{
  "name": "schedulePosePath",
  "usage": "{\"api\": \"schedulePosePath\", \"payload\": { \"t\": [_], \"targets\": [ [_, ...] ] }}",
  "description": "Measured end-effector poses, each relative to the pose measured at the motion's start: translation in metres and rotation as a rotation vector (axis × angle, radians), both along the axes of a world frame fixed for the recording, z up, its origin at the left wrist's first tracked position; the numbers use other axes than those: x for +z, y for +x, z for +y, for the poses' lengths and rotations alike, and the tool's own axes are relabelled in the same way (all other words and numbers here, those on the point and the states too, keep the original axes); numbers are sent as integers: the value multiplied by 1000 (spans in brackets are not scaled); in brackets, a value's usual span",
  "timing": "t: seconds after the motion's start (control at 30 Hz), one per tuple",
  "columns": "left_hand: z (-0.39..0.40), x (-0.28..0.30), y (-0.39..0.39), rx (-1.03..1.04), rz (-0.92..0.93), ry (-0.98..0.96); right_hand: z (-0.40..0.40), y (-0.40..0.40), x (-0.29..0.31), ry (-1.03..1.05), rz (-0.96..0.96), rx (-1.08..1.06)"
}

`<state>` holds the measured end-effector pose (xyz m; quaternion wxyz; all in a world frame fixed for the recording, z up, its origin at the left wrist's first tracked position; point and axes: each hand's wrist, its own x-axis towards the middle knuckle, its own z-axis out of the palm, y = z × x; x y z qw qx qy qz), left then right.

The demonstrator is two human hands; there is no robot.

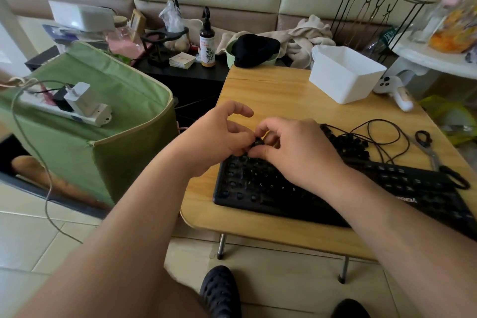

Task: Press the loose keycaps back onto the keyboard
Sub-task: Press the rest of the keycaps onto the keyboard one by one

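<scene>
A black keyboard (271,188) lies on a small wooden folding table (273,95), with several bare switch sockets along its left columns. Both hands meet above its top-left corner. My left hand (219,134) and my right hand (296,147) pinch one small black keycap (258,142) between their fingertips, just over the top row. A heap of loose black keycaps (353,143) sits behind the keyboard, partly hidden by my right hand and tangled with the black cable (382,137).
A white plastic bin (346,75) stands at the table's back right, a white controller (395,93) beside it. A keycap puller tool (436,157) lies at the right by the keyboard. A green fabric box (103,121) with a power strip stands left of the table.
</scene>
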<state>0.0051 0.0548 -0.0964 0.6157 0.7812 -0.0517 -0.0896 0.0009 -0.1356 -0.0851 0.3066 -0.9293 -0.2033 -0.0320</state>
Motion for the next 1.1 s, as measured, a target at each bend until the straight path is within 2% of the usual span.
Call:
{"api": "schedulePosePath", "payload": {
  "t": [0.13,0.5,0.7,0.83,1.1],
  "targets": [
    [12,-2,-10,-53,8,112,3,-12,1,-50,45,54],
    [25,0,-30,-117,90,129,4,-30,-6,-131,112,89],
    [41,-6,-30,-148,103,456,9,-36,-13,-240,146,113],
    [44,-7,-32,-190,210,423,23,-37,-19,-211,163,111],
    [46,-6,-32,-189,249,383,40,-31,-19,-217,256,94]
  ]
}}
